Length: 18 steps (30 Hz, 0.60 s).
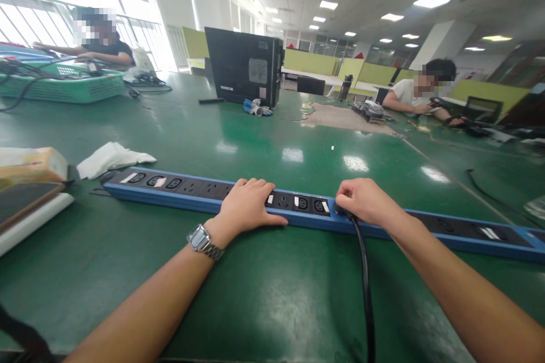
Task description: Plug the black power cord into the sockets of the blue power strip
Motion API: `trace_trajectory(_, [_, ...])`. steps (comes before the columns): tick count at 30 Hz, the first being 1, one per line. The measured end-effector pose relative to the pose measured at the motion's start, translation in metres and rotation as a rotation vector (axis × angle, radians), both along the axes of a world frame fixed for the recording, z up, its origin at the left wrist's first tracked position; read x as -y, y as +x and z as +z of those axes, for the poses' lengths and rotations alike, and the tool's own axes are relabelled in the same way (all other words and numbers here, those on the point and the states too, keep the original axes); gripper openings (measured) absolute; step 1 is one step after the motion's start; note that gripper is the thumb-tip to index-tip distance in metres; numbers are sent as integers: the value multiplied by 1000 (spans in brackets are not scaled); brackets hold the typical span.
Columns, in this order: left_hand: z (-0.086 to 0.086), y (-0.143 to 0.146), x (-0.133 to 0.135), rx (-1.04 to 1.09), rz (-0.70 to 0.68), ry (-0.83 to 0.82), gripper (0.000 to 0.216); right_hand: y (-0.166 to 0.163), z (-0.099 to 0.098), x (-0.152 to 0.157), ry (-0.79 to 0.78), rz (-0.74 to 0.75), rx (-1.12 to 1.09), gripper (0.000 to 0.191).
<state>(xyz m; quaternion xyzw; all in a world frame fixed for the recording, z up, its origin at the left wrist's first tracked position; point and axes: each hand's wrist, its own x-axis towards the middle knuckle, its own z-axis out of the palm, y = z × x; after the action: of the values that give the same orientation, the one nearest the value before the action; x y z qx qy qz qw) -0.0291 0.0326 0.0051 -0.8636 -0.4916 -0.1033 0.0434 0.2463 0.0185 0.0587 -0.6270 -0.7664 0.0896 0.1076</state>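
Note:
A long blue power strip (157,195) with black sockets lies across the green table. My left hand (247,202) is closed over its middle, fingers over the far edge and thumb along the near side. Farther right, my right hand (360,199) has its fingers curled round the black end of a power cord at the strip. The thick black power cord (364,278) runs down from there towards me. My fingers partly hide that black end, so how it sits in the strip cannot be made out.
White tissue (113,159) and a stack with a tissue pack (32,163) lie at the left. Behind stand a green basket (72,88) of cables, a black computer case (238,65) and gloves (258,107). Two people sit across the table (191,125). A loose cable (489,193) lies right.

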Motion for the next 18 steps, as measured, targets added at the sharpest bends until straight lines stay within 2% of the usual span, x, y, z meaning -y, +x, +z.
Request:
trace_trajectory(3, [0,0,0,1,2,-2,77,-3,0,1,9,11,22,19])
trace_trajectory(5, [0,0,0,2,4,-5,77,3,9,3,32,-7,-28,20])
trace_trajectory(8, [0,0,-1,2,0,-7,77,30,30,11,108,-98,-158,23])
trace_trajectory(11, [0,0,-1,-3,-4,2,77,71,39,20,86,-151,-126,25])
trace_trajectory(15, [1,1,0,-16,7,1,76,114,21,27,9,-134,-65,28])
trace_trajectory(18, [1,1,-1,-14,10,-6,76,124,5,26,15,-117,-49,28])
